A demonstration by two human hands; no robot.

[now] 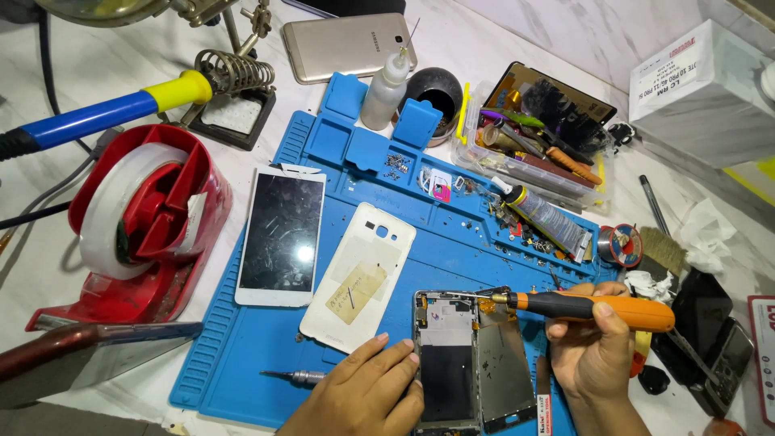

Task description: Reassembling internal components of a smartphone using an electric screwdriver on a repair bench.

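Near the bottom edge of the blue repair mat lies the opened phone frame, its long axis running away from you, with a loosened metal-backed panel just beside it on the right, nearly parallel and tilted a little. Your left hand rests flat against the frame's left edge, fingers relaxed and spread, pressing rather than clasping; it holds nothing. Your right hand is wrapped closed around the orange screwdriver, which lies almost level and crosswise to the frame, its tip pointing left and meeting the top right corner of the frame where the panel hinges. So the tool's axis runs across the phone's long axis, and the right hand sits to the right of both pieces, well clear of the left. Further out, a white back cover and a white-framed screen lie side by side on the mat to the upper left, a small metal driver bit rests just left of your left hand, and a red tape dispenser stands beyond the mat's left edge.
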